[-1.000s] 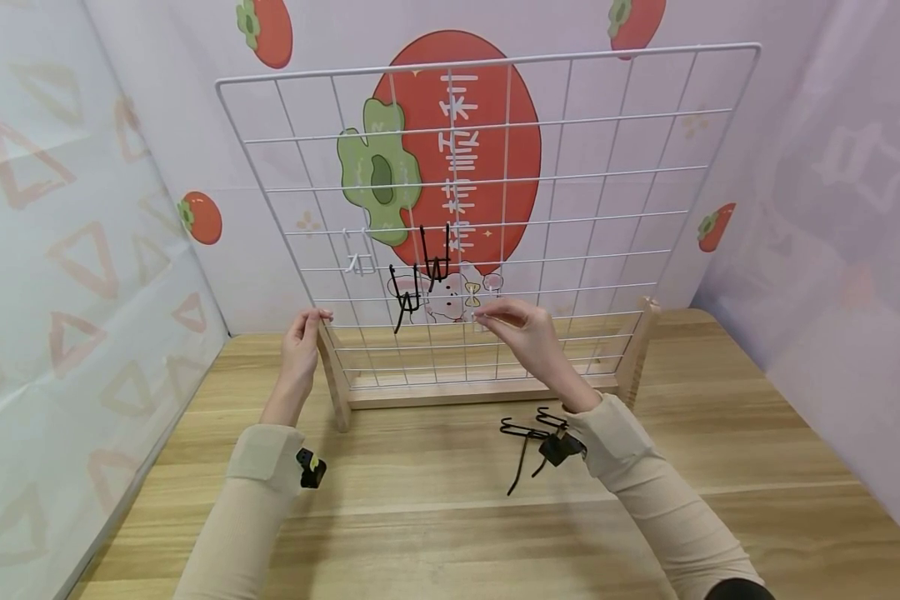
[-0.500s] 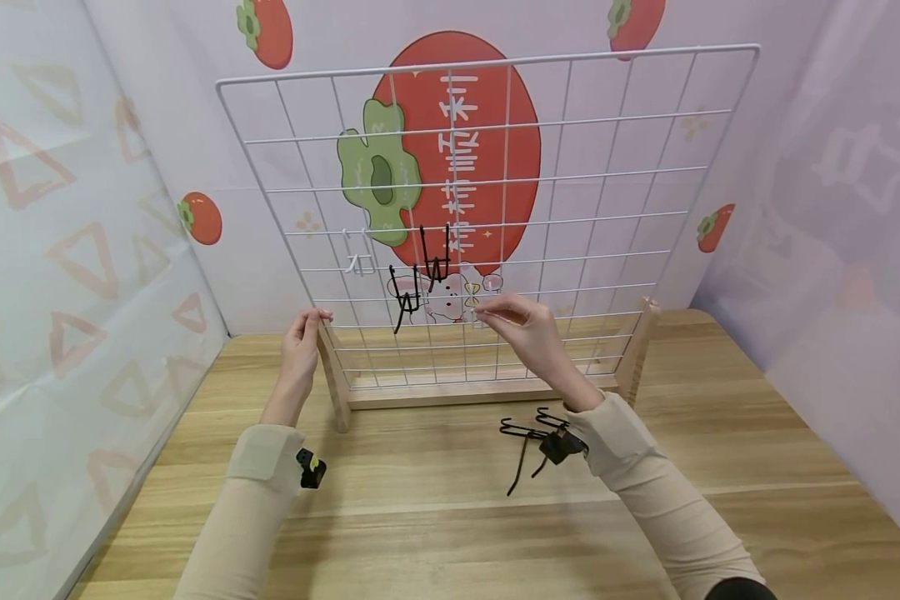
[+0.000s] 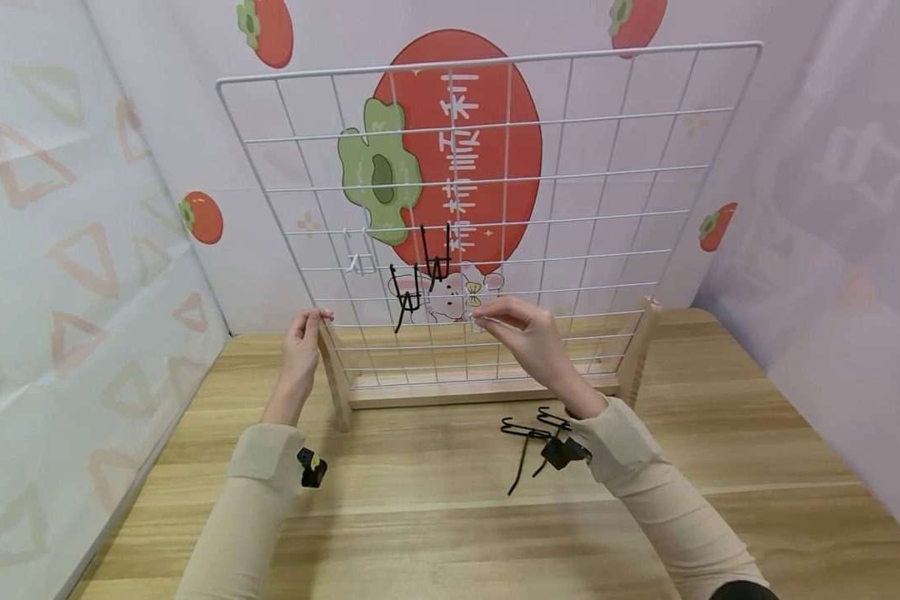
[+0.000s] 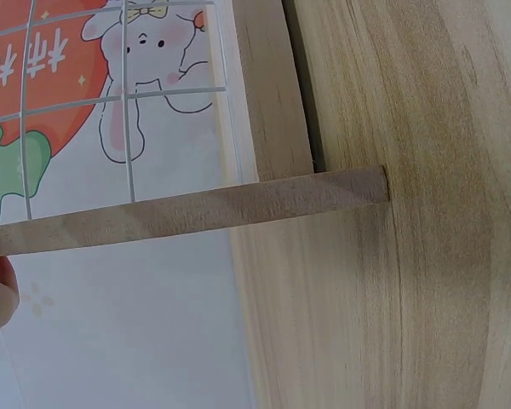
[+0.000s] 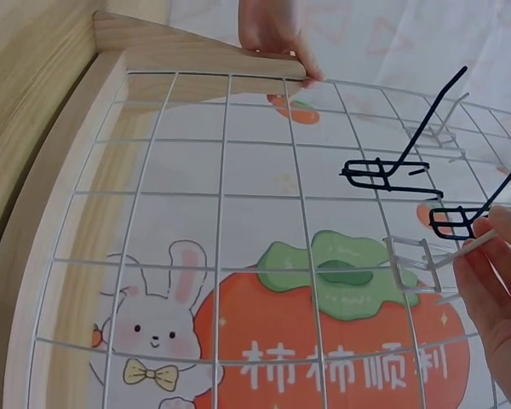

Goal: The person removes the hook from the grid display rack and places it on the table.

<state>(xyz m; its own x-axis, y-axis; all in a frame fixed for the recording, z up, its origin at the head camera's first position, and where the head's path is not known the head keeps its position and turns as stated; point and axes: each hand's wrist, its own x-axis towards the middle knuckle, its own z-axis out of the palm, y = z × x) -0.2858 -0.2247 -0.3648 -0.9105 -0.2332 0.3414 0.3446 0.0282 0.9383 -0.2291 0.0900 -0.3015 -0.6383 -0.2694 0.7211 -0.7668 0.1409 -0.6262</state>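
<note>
A white wire grid [image 3: 487, 61] stands in a wooden base on the table. At its left edge, my left hand [image 3: 298, 346] grips the top of the wooden side leg [image 3: 334, 375]; in the left wrist view only some fingers show at the leg's end. My right hand [image 3: 528, 333] pinches the arm of a white wire hook [image 5: 413, 264] between thumb and fingers. That hook's frame lies against the lower middle of the grid. Left of it, two black hooks [image 3: 407, 298] hang on the wires, and a white hook [image 3: 357, 260] hangs farther left.
Two loose black hooks [image 3: 525, 433] lie on the wooden table [image 3: 420, 533] in front of the base, below my right wrist. The right wooden leg [image 3: 636, 354] stands beyond my right hand. A patterned backdrop [image 3: 607, 192] rises close behind the grid.
My right hand dips slightly, with the white hook still pinched at the same part of the grid. My left hand stays where it was.
</note>
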